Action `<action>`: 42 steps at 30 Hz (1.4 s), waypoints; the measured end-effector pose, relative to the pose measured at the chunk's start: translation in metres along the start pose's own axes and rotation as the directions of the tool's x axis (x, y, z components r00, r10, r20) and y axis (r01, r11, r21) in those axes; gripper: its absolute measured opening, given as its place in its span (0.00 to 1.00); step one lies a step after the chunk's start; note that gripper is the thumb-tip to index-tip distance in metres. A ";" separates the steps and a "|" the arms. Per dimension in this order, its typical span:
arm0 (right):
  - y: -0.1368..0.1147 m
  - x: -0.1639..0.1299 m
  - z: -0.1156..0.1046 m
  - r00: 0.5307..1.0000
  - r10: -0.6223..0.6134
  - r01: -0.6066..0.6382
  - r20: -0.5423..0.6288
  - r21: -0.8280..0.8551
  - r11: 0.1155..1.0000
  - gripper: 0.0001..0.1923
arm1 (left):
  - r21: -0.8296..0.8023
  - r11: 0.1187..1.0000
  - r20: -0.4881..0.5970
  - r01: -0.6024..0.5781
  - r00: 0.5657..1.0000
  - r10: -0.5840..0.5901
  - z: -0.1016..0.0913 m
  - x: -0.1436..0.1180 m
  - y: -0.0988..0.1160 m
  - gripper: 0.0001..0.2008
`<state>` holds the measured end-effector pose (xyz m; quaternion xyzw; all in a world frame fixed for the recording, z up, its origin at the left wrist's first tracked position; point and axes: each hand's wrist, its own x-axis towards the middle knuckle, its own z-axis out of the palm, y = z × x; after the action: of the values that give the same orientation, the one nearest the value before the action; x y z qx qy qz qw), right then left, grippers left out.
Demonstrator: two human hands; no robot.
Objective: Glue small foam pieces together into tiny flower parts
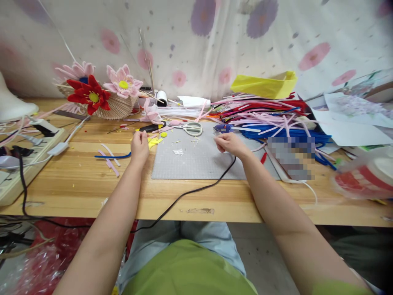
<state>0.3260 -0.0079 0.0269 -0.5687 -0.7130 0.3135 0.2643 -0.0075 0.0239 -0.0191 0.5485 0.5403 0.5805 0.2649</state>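
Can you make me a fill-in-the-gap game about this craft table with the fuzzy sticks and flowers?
1. The scissors lie at the far edge of the grey ____.
2. The flower with the yellow middle, between two pink ones, is ____.
3. A ____ cable runs from near the right hand over the table's front edge.
4. The left hand rests beside small ____ scraps.

Missing words: mat; red; black; yellow

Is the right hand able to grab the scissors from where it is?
Probably yes. The scissors lie flat on the grey mat, just left of the right hand, with nothing standing between them.
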 end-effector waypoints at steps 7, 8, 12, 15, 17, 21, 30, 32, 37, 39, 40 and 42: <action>0.013 -0.020 -0.034 0.995 0.087 -0.084 -0.053 0.059 0.995 0.31 | 0.494 0.860 -0.033 -0.133 0.985 0.171 0.011 -0.017 0.002 0.10; 0.015 -0.022 -0.038 0.993 0.101 -0.097 -0.060 0.060 0.993 0.31 | 0.504 0.850 -0.014 -0.155 0.982 0.188 0.012 -0.018 0.003 0.09; 0.031 -0.025 -0.050 0.966 0.179 -0.180 -0.189 0.011 0.984 0.28 | 0.506 0.818 0.147 -0.275 0.961 0.233 0.020 -0.023 0.011 0.11; 0.045 -0.018 -0.046 0.938 0.195 -0.206 -0.288 -0.008 0.979 0.24 | 0.479 0.806 0.322 -0.347 0.924 0.206 0.033 -0.032 0.019 0.10; 0.053 -0.009 -0.036 0.912 0.164 -0.175 -0.375 0.006 0.985 0.25 | 0.469 0.798 0.395 -0.379 0.898 0.194 0.040 -0.039 0.024 0.04; 0.061 0.008 -0.010 0.867 0.112 -0.141 -0.486 -0.025 0.990 0.31 | 0.454 0.811 0.444 -0.368 0.883 0.152 0.046 -0.045 0.025 0.03; 0.053 0.009 -0.002 0.852 0.065 -0.205 -0.519 -0.217 0.954 0.29 | 0.442 0.859 0.409 -0.259 0.910 0.065 0.049 -0.041 0.021 0.02; 0.048 0.005 -0.008 0.838 0.071 -0.257 -0.541 -0.277 0.926 0.29 | 0.428 0.871 0.396 -0.243 0.916 0.061 0.049 -0.040 0.020 0.02; 0.031 -0.009 -0.028 0.878 0.208 -0.405 -0.430 -0.438 0.803 0.25 | 0.416 0.886 0.354 -0.203 0.934 0.047 0.050 -0.039 0.018 0.03; 0.022 -0.013 -0.034 0.915 0.281 -0.395 -0.290 -0.502 0.770 0.24 | 0.423 0.880 0.364 -0.216 0.930 0.053 0.051 -0.040 0.018 0.03; 0.018 -0.014 -0.034 0.929 0.297 -0.370 -0.221 -0.525 0.766 0.25 | 0.426 0.875 0.375 -0.228 0.925 0.058 0.052 -0.040 0.019 0.02; 0.009 -0.013 -0.030 0.953 0.287 -0.295 -0.102 -0.541 0.787 0.26 | 0.428 0.869 0.397 -0.247 0.916 0.065 0.055 -0.042 0.020 0.02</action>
<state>0.3564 -0.0152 0.0402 -0.7255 -0.6748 0.1281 0.0431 0.0594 -0.0006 -0.0254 0.7380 0.5579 0.3383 0.1721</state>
